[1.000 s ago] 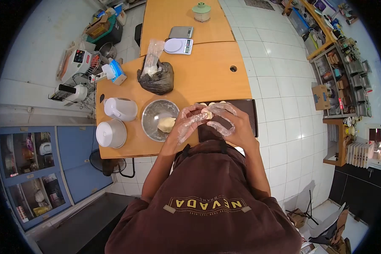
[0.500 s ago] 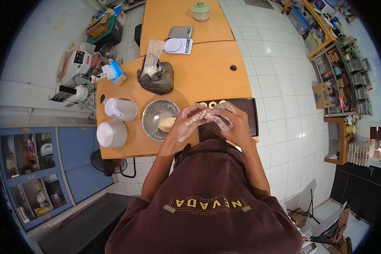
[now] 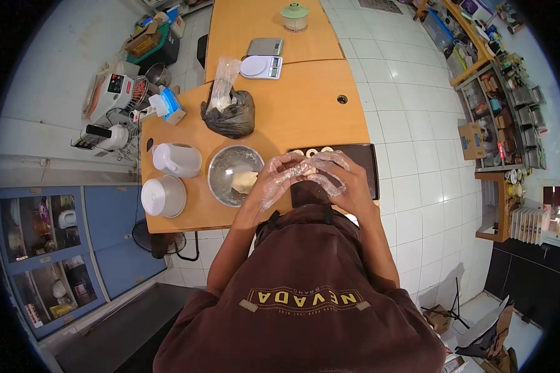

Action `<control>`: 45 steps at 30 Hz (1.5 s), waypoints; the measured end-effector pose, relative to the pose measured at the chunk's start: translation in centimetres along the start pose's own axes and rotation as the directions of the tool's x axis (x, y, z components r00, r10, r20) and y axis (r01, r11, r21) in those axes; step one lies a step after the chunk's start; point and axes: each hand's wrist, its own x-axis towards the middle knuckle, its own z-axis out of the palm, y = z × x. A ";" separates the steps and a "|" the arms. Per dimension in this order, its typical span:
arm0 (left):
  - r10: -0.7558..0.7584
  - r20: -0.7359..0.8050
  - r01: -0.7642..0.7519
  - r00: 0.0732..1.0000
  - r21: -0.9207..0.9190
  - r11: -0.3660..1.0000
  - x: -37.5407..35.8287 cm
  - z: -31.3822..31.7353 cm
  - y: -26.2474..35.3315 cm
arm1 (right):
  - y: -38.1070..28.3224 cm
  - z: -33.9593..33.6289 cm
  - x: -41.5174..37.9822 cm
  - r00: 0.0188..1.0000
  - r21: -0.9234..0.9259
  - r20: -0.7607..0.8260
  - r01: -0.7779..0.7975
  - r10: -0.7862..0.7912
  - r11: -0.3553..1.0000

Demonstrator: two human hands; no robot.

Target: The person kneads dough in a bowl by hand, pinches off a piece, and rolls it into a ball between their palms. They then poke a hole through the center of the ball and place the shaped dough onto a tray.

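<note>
My left hand (image 3: 277, 181) and my right hand (image 3: 341, 178), both in clear plastic gloves smeared with white, meet over a dark baking tray (image 3: 365, 168). Between their fingertips they pinch a small pale piece of dough (image 3: 310, 171), mostly covered by the fingers. Several small dough rings (image 3: 311, 152) lie along the far edge of the tray. Left of my left hand stands a metal mixing bowl (image 3: 225, 163), with a lump of dough (image 3: 244, 181) inside.
Two white plastic containers (image 3: 163, 196) stand left of the bowl. Behind it sits a black plastic bag (image 3: 238, 119) with a clear bag in it. Farther back on the wooden table (image 3: 305, 105) are a white kitchen scale (image 3: 261, 66), a grey scale (image 3: 266, 46) and a green-lidded container (image 3: 294, 17).
The fingers of both hands have shifted slightly around the small dough piece. The bowl and tray stay where they were.
</note>
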 end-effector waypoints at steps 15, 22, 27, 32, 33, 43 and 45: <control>0.070 -0.047 -0.065 0.996 0.092 0.994 0.2 1.1 0.3 | -1.4 0.4 0.7 0.983 0.113 -0.126 -0.117 0.131 0.987; 0.139 -0.063 -0.116 0.988 0.286 0.951 0.2 2.0 0.7 | -0.5 0.9 0.2 0.981 0.010 -0.176 -0.079 0.080 0.997; 0.096 -0.051 -0.076 0.994 0.312 0.947 -0.1 2.6 1.7 | -0.1 0.9 0.0 0.978 0.049 -0.174 -0.108 0.115 0.993; 0.072 -0.046 -0.068 0.996 0.096 0.993 0.2 2.0 0.6 | 0.4 1.2 0.1 0.969 0.089 -0.185 -0.152 0.166 0.984; 0.074 -0.057 -0.069 0.996 0.088 0.994 0.2 2.0 0.6 | 0.2 1.1 0.3 0.967 0.102 -0.178 -0.165 0.181 0.981; 0.030 -0.072 -0.023 0.997 0.088 0.996 -0.1 1.2 0.6 | 0.0 0.2 0.2 0.998 0.072 -0.059 -0.009 0.013 0.997; 0.019 -0.069 -0.012 0.997 0.097 0.995 -0.1 1.4 0.7 | 0.3 0.3 0.0 0.998 0.037 -0.063 0.007 -0.005 0.999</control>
